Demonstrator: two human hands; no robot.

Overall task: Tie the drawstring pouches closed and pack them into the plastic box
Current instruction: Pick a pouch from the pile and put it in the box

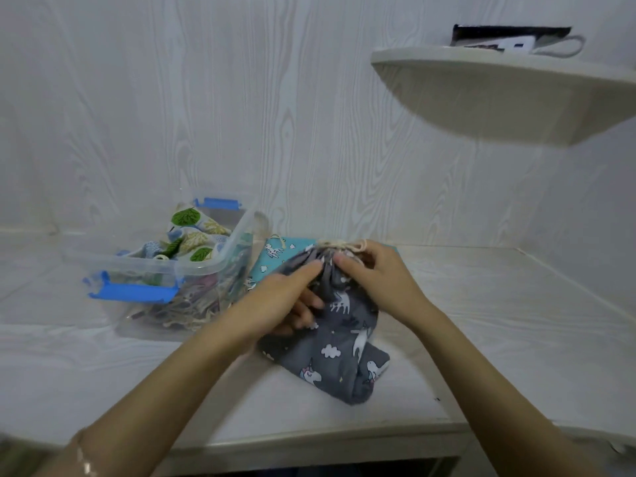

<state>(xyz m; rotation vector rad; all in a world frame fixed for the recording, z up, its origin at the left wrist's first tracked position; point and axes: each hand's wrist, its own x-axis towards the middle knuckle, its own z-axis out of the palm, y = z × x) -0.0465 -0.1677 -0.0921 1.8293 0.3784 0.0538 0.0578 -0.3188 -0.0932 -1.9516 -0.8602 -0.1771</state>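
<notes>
Both the left hand point(289, 297) and right hand point(375, 277) pinch the grey pouch point(344, 342) at its gathered neck, probably keeping it cinched for knotting. Plastic box point(206, 266) sits just left of them, handy for packing.

No words, numbers, brand names or signs can be read anywhere. A dark object point(509, 37) on the wall shelf point(481, 84) has a white patch with small dark and blue marks, too blurred to make out. The fabric carries pictures only: unicorns and clouds on the grey pouch point(340, 346), and green leaves on the leaf-print pouch point(192, 235) in the plastic box point(144, 261).
</notes>
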